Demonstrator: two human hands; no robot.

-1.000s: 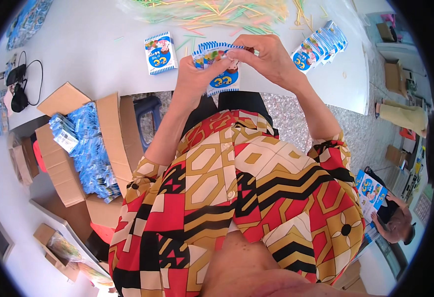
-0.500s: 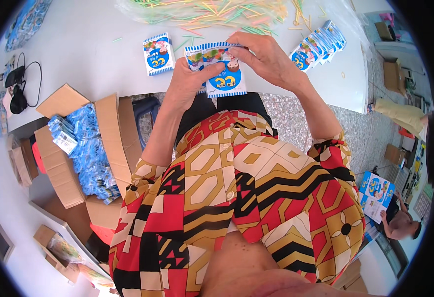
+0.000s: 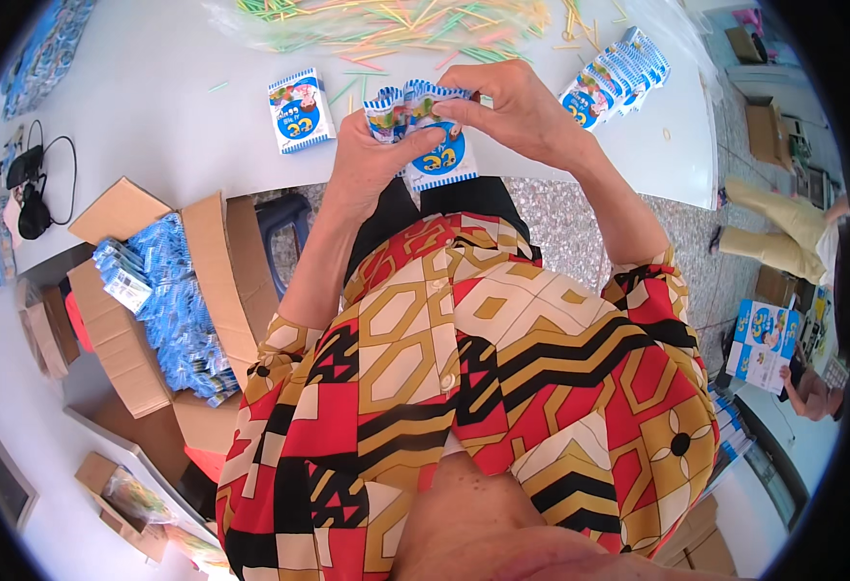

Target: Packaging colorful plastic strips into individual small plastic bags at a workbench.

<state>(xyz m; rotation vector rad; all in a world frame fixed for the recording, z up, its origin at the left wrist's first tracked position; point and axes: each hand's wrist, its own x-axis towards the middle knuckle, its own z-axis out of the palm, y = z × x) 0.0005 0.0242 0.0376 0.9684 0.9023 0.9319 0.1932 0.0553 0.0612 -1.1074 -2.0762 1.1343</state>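
Observation:
Between both hands, above the table's near edge, is a blue and white printed packet [image 3: 449,165] with striped edges. My left hand [image 3: 367,160] grips its left side, thumb across the front. My right hand [image 3: 512,111] pinches its top right with thumb and fingers. The packet's top edge looks wavy and bunched, and a second layer or packet seems to lie behind it at the left. A similar packet [image 3: 300,111] lies flat on the table to the left. To the right, several more packets [image 3: 614,82] lie overlapped in a fanned row.
Thin coloured sticks [image 3: 396,24] spread over clear plastic at the far side of the white table [image 3: 202,136]. An open cardboard box [image 3: 124,339] full of blue packets stands at my left, near a black cabled device [image 3: 32,194]. At right, a person holds a blue-white box [image 3: 766,334].
The held packet's top edge has gone from fairly straight to bunched between my hands. At the right, the other person's box has shifted right and up, and another person's legs show more.

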